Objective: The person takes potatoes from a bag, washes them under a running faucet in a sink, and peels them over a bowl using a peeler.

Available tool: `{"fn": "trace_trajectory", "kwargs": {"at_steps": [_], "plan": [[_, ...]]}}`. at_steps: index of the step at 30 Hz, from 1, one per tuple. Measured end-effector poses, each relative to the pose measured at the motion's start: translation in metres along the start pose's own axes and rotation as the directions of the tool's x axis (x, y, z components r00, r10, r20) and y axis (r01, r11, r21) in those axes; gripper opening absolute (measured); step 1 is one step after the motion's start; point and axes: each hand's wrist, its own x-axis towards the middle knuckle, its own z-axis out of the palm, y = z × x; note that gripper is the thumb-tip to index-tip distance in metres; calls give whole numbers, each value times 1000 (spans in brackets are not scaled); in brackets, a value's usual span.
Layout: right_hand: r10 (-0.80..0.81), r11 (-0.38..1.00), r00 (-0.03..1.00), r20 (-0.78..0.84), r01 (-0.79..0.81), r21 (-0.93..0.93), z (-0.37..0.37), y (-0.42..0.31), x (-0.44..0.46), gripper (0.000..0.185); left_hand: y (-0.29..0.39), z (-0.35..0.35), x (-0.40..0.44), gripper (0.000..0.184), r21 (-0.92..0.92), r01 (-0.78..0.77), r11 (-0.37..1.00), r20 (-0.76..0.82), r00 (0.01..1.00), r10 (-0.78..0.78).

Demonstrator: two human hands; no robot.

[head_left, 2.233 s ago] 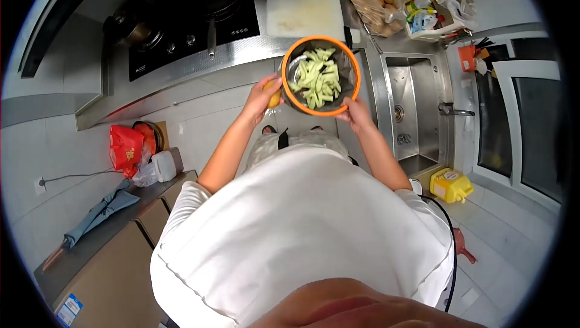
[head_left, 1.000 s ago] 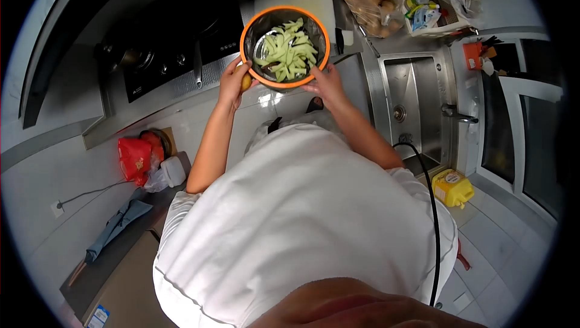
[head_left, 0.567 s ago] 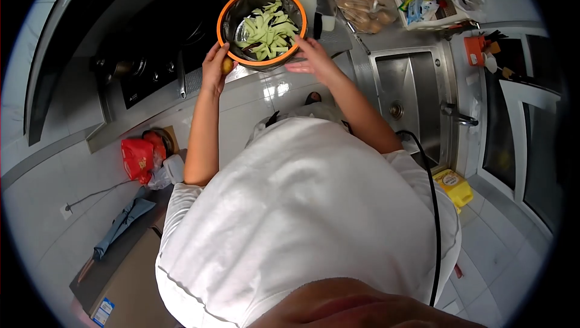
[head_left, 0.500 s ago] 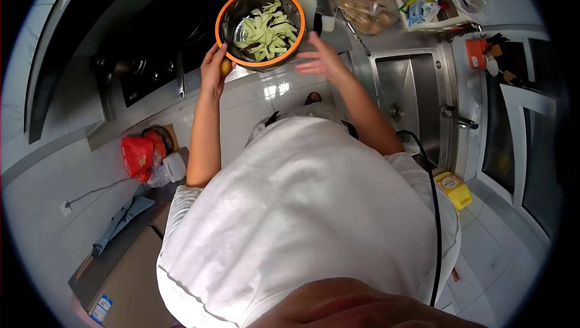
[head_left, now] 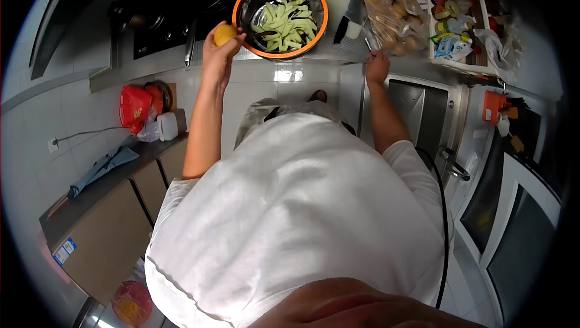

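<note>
Currently holding one yellow potato (head_left: 225,35) in left hand (head_left: 218,51), curled closely round it, just beside one orange-rimmed bowl (head_left: 325,16) on counter (head_left: 338,53). Inside bowl: many pale green strips (head_left: 287,24), too overlapped to count. At one slim metal tool (head_left: 368,44) with right hand (head_left: 377,67), bunched; cannot tell whether gripping or merely touching. Close by: one clear bag (head_left: 396,21) of several potatoes, one dark-handled knife (head_left: 351,15).

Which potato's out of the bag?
The yellow potato in the left hand, beside the orange-rimmed bowl. It alone is hand-held; the other potatoes in view sit together inside the clear plastic bag.
</note>
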Motion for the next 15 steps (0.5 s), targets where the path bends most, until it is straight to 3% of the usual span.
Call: {"fn": "trace_trajectory", "kwargs": {"at_steps": [2,4,7,9,10,11,13,15], "plan": [[-26,1000,1000,-6,26,3,11,17,-9,21,5,12,0,60,-55,47,997,39,998,-45],[-56,998,998,-28,56,3,20,28,-13,21,9,22,3,64,-176,157,972,211,970,-119],[-73,995,992,-102,80,67,3,24,-39,20,12,31,5,64,-279,252,927,307,938,-162],[197,907,975,104,-222,359,-18,7,-57,21,11,30,6,61,-246,252,936,331,929,-163],[35,813,999,22,-41,581,-13,10,-62,22,10,27,9,63,-234,314,920,379,901,-211],[37,822,999,8,-35,569,-15,10,-62,22,8,24,14,64,-222,371,902,427,868,-253],[64,464,995,75,-96,881,-39,-24,-68,23,1,17,21,68,-189,378,906,468,846,-255],[92,550,989,113,-145,823,-98,-89,-74,23,0,13,24,72,-95,346,934,517,818,-251]]}}
